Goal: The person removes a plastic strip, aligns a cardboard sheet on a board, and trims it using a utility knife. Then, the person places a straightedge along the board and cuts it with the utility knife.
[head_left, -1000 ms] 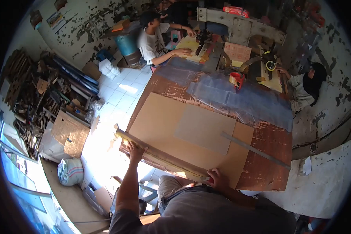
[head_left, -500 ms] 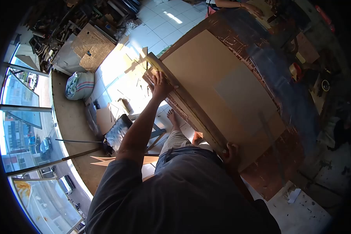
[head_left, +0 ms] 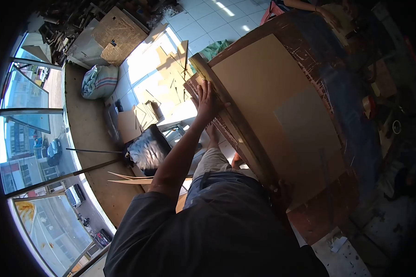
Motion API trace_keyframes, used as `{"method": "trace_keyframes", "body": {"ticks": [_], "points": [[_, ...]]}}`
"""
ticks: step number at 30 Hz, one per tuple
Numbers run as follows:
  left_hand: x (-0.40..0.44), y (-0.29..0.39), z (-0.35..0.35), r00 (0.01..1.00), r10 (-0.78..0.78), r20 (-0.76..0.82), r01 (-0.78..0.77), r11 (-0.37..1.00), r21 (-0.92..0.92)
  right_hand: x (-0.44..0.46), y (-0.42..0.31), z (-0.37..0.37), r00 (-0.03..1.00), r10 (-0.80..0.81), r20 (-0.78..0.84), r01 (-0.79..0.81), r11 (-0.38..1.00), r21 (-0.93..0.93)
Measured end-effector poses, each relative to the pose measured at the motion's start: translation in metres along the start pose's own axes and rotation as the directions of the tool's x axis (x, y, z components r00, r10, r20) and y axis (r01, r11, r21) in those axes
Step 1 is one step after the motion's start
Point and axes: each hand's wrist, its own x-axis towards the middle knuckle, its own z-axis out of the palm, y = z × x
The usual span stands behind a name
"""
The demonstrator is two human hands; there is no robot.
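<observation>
A long straight wooden bar (head_left: 240, 124) lies along the near edge of a large brown board (head_left: 249, 69) on a worn reddish worktable (head_left: 319, 221). My left hand (head_left: 208, 101) is closed around the bar toward its far end, fingers over the outer side and thumb across the top. At the near end, my right hand (head_left: 280, 194) grips the same bar in deep shadow; some of its fingers are hidden. A greyish rectangular patch (head_left: 302, 113) shows on the board's surface.
Beyond the table, another person's hand (head_left: 328, 17) rests near the far edge. Tape rolls (head_left: 396, 127) lie at the right. Left are a stuffed sack (head_left: 99, 82), a black padded seat (head_left: 148, 150), wood offcuts (head_left: 145, 113) on the floor, and windows (head_left: 30, 147).
The view has shifted, so the table and bar appear farther right. Both hands stay on the bar, with little visible movement along it.
</observation>
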Motion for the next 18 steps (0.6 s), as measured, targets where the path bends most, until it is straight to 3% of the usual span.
{"method": "trace_keyframes", "body": {"ticks": [10,18], "points": [[-0.004,-0.008,0.009,0.999,0.04,-0.026,-0.041,0.998,-0.044,0.009,-0.011,-0.007,0.999,-0.011,0.035,0.011,1.0,0.003],[-0.002,0.0,0.001,0.999,-0.031,0.036,0.032,0.999,-0.041,0.008,-0.015,-0.007,0.999,0.026,0.035,-0.027,1.0,0.006]]}}
